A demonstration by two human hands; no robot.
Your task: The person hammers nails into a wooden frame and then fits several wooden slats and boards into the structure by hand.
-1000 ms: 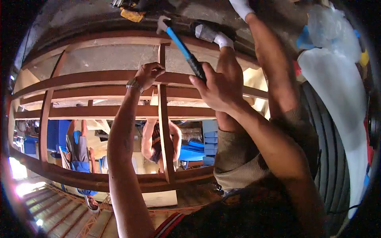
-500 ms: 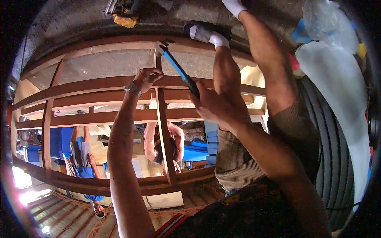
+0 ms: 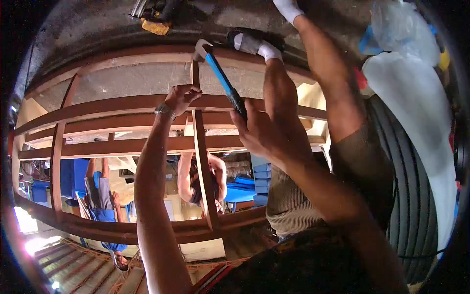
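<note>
My right hand [image 3: 258, 126] is wrapped round the dark grip of a hammer [image 3: 221, 76] with a blue shaft. The hammer's head sits over the far end of a short wooden crosspiece [image 3: 195, 73], near the outer rail. My left hand [image 3: 183, 97], with a watch on its wrist, is closed in a pinch beside the same crosspiece, against a long rail of the brown wooden frame [image 3: 115, 105]. What its fingertips hold, if anything, is too small to make out.
Legs with a sandal [image 3: 247, 43] stand at the frame's right. A yellow tool [image 3: 155, 26] lies on the floor beyond. Plastic wrap [image 3: 406, 34] and a black ribbed pad [image 3: 409, 181] are at right. Two people [image 3: 100, 196] appear upside down behind the frame.
The hammer's head has lifted slightly away from the crosspiece, and my right hand has shifted a little with it. My left hand stays in place.
</note>
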